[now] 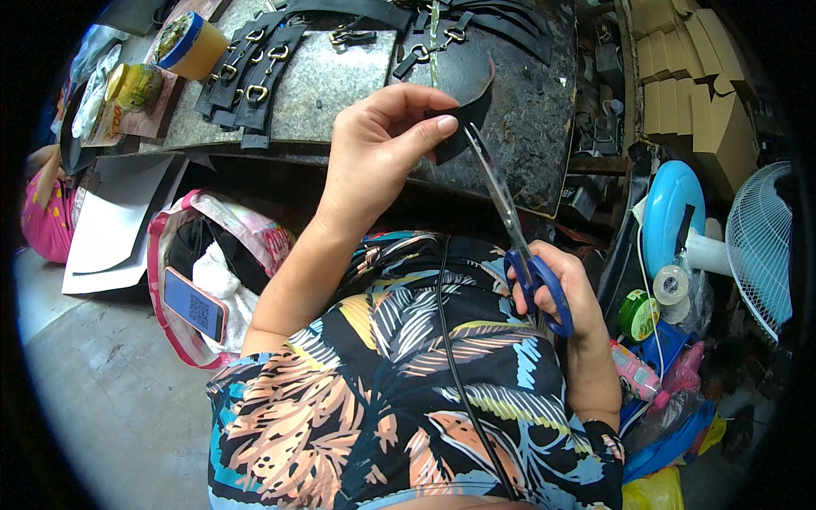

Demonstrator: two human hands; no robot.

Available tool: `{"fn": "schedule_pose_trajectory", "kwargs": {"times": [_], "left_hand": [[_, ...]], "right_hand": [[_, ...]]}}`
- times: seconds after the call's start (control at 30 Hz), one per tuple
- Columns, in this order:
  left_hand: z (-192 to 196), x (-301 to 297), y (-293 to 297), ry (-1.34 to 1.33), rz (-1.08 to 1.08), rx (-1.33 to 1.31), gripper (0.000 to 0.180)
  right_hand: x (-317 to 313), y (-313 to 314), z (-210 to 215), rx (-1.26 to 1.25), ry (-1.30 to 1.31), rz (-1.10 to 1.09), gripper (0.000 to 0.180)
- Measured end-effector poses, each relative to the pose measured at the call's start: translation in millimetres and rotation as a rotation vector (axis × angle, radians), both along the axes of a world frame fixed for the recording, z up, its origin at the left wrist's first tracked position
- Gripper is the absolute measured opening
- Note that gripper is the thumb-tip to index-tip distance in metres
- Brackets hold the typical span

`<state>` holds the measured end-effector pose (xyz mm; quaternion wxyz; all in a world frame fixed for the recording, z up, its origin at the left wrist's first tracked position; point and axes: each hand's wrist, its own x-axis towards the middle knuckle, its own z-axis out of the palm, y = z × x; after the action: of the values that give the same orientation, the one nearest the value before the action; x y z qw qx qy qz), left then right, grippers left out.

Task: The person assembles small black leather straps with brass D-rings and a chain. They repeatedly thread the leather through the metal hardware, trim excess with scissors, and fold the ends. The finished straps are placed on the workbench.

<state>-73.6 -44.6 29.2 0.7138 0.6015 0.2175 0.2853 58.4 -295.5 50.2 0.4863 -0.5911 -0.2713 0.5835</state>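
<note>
My left hand [372, 149] is raised over the near edge of the worktable, its thumb and fingers pinched on a thin black piece of leather-like material [478, 109]. In my right hand [575, 289] is a pair of scissors [507, 204] with blue handles, its blades pointing up and away from me. Their tips come close to the black piece, just right of my left thumb; whether they touch it I cannot tell. Black straps with gold-coloured buckles [265, 72] lie stacked at the table's left, and more black straps [501, 19] lie at the far side.
The dark-topped worktable [531, 110] carries a jar with a blue rim [189, 47] at far left. A bag with a phone [194, 303] stands left of my lap. On the right are a fan [761, 246], cardboard boxes [722, 127] and bagged items. A black cable [450, 340] crosses my lap.
</note>
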Motion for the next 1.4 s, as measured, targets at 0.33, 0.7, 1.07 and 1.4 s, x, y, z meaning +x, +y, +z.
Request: {"fn": "schedule_pose_trajectory", "kwargs": {"times": [0.33, 0.7, 1.07, 1.4], "left_hand": [[-7, 1, 6, -0.038, -0.110, -0.290, 0.021], [-15, 4, 5, -0.087, -0.105, -0.419, 0.020], [-13, 5, 1, -0.001, -0.028, -0.193, 0.016], [9, -23, 22, 0.680, 0.281, 1.209, 0.030]], "right_hand": [[-3, 9, 6, -0.059, -0.098, -0.028, 0.084], [-6, 9, -1, -0.049, -0.176, -0.078, 0.054], [6, 9, -6, -0.095, -0.053, -0.116, 0.014], [27, -4, -17, 0.039, 0.034, -0.100, 0.055]]}}
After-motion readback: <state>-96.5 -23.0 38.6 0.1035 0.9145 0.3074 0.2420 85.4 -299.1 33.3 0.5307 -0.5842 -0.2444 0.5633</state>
